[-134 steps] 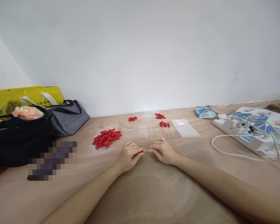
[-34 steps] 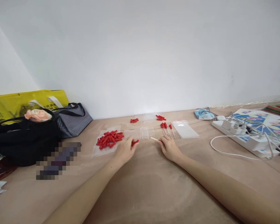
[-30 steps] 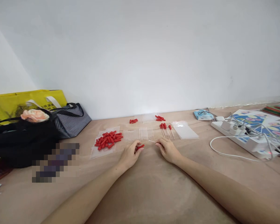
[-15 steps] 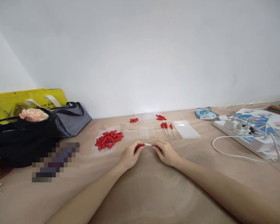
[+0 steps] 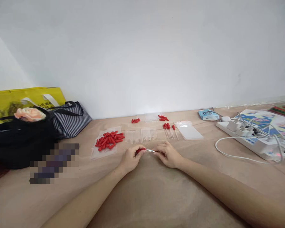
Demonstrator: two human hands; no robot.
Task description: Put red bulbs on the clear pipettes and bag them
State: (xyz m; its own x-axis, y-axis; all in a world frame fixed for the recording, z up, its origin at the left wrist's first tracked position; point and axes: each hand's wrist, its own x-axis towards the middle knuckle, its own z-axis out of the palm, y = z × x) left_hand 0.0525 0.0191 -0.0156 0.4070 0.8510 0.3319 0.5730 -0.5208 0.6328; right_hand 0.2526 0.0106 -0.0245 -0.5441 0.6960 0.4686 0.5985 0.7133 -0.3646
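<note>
My left hand (image 5: 130, 159) is closed around a red rubber bulb (image 5: 141, 150). A thin clear glass dropper tube (image 5: 150, 150) is pinched in my right hand (image 5: 169, 156), and its left end meets the bulb's mouth; how far it sits inside, I cannot tell. Beyond my left hand, a pile of red bulbs (image 5: 108, 140) lies on a clear plastic sheet or bag (image 5: 97, 155). Straight ahead, glass tubes (image 5: 141, 135) lie side by side in a row. Several droppers with red bulbs fitted (image 5: 169, 129) rest beyond my right hand.
Clear plastic bags (image 5: 190, 130) lie right of the droppers. Smaller groups of red bulbs (image 5: 136, 121) are near the wall. At right are a blue mask (image 5: 207, 115) and a power strip (image 5: 247, 141) with cables; bags (image 5: 71, 122) stand at left.
The red bulb and the glass tube have come together between my hands, and the tube now slants slightly down to the right. The whole view has shifted a little.
</note>
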